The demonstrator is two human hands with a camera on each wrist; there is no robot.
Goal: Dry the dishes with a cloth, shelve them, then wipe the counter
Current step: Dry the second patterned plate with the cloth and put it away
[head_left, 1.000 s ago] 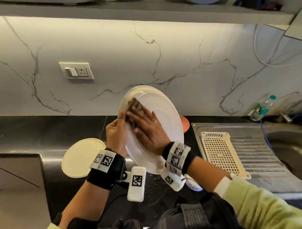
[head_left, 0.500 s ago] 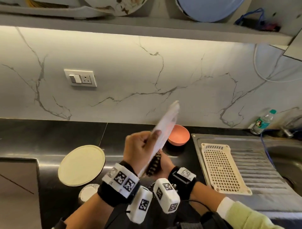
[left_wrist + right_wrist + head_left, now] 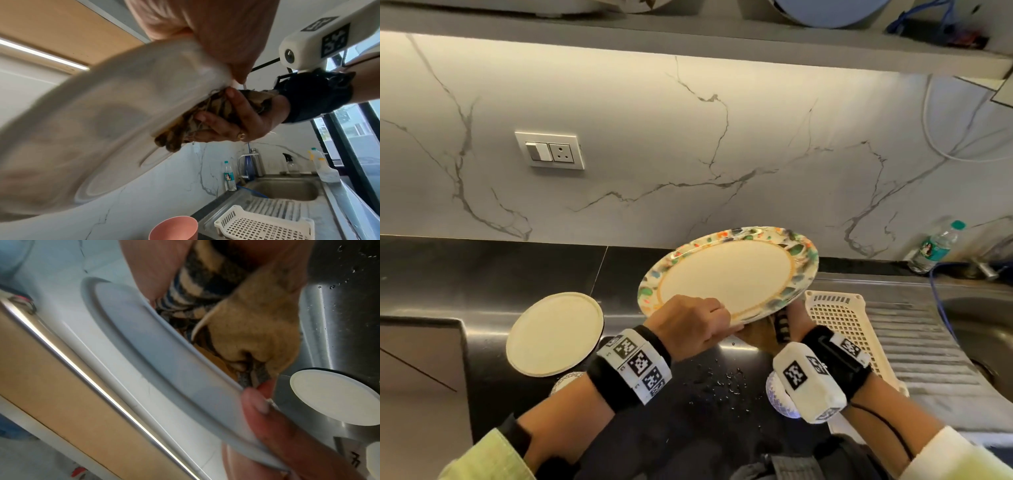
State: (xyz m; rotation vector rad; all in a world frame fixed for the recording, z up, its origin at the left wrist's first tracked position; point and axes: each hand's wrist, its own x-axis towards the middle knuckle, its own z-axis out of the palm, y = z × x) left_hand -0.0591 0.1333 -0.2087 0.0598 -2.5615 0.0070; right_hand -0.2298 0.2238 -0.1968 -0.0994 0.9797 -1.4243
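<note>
1. The plate [image 3: 726, 274] sat in the centre of the head view, held tilted above the black counter [image 3: 482, 274], its cream face up, ringed with a thin orange line and a rim of green, orange and dark splashes.
2. From below, the wrist views showed its underside plain, white and smooth, blurred in both.
3. The left hand [image 3: 688, 325] had its fingers curled over the plate's near rim, clamped on it.
4. The right hand [image 3: 236, 120] was under the plate's lower right edge, fingers folded round a bunched cloth [image 3: 252, 331], tan with dark stripes and a coarse, fraying weave, pressed against the underside.
5. A round cream plate [image 3: 554, 334] lay flat on the counter at lower left of the head view, well apart from the held one.
6. Water droplets [image 3: 722, 380] speckled the counter between the two wrists.
7. A white perforated plastic tray [image 3: 842, 322] rested on the ribbed steel drainboard [image 3: 914, 329] at right, partly hidden by the right wrist.
8. A pink cup [image 3: 174, 229] stood at the bottom of the left wrist view; a water bottle [image 3: 935, 246] leaned against the marble wall at far right.
</note>
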